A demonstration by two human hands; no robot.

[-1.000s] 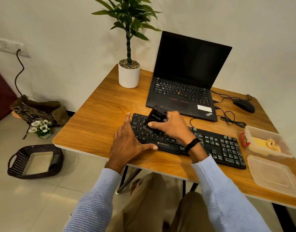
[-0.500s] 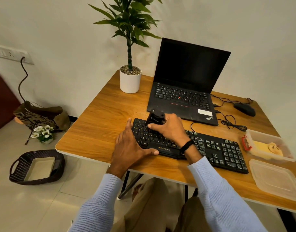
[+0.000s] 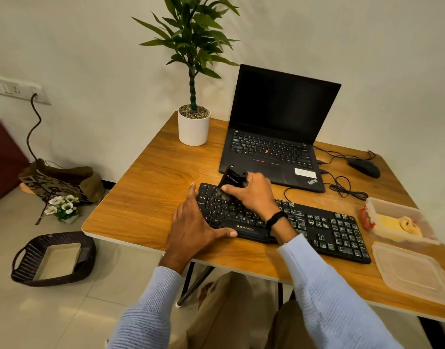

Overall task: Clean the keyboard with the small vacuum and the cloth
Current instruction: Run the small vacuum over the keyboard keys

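Observation:
A black keyboard (image 3: 324, 230) lies across the front of the wooden table (image 3: 145, 197). My right hand (image 3: 254, 195) grips a small black vacuum (image 3: 233, 178) and holds its lower end down on the keys at the keyboard's upper left. My left hand (image 3: 193, 227) rests flat on the keyboard's left end, fingers straight along the edge and thumb along the front. A yellow cloth (image 3: 397, 226) lies in an open clear box (image 3: 392, 210) at the right.
An open black laptop (image 3: 279, 137) stands right behind the keyboard. A potted plant (image 3: 193, 124) sits at the back left, a black mouse (image 3: 364, 167) with its cables at the back right. The box's lid (image 3: 412, 273) lies front right. A dark basket (image 3: 52, 259) sits on the floor.
The vacuum and my right hand have slid slightly toward the keyboard's upper left corner. My left hand stays on the keyboard's left end. The head camera has tilted up a little.

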